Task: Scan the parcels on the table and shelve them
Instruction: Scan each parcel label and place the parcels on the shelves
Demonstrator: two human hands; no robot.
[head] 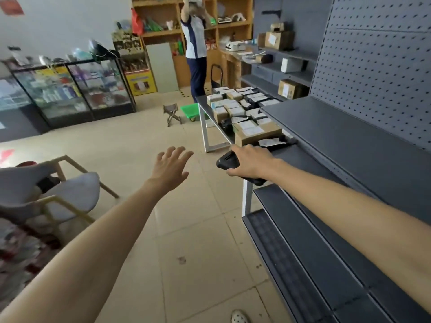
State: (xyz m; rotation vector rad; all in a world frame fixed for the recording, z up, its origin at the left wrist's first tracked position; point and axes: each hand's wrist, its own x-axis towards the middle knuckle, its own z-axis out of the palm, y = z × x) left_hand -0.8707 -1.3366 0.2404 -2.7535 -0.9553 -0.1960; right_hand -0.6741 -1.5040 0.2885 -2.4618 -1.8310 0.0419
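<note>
My right hand (pixel 250 163) grips a black handheld scanner (pixel 225 161) just short of the near end of the table (pixel 203 106). Several parcels (pixel 242 108), cardboard boxes and black mailer bags with white labels, cover the tabletop. The nearest ones are a large brown box (pixel 258 132) and a black bag (pixel 272 142) right beyond my right hand. My left hand (pixel 171 170) hovers over the floor with fingers spread, holding nothing. Grey metal shelves (pixel 345 136) run along my right side.
A person (pixel 196 50) stands at the wooden shelving beyond the table. A small stool (pixel 172 113) and a green dolly (pixel 190 111) sit on the floor by the table's far end. White chairs (pixel 70 192) stand at my left, glass display cabinets (pixel 70 89) behind them.
</note>
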